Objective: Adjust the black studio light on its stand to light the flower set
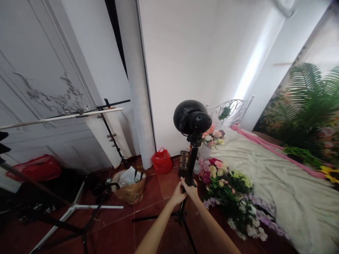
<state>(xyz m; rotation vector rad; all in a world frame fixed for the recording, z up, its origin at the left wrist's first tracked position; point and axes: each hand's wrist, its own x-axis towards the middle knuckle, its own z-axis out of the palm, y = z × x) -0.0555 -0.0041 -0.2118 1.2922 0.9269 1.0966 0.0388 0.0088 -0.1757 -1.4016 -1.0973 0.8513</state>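
A black studio light (192,118) with a round reflector sits on top of a black light stand (192,162) in front of me. My left hand (178,194) is closed around the stand's pole from the left. From the right side, my right hand (191,189) wraps the same pole at about the same height, by a collar on it. The two hands meet at the pole and partly hide it. Below them, the stand's thin legs (145,219) spread over the floor.
Bunches of artificial flowers (222,176) lie right of the stand, beside a bed with a cream cover (286,197). A red bag (162,161) and a woven basket (131,188) stand on the red tiles. Other stands (76,208) crowd the left.
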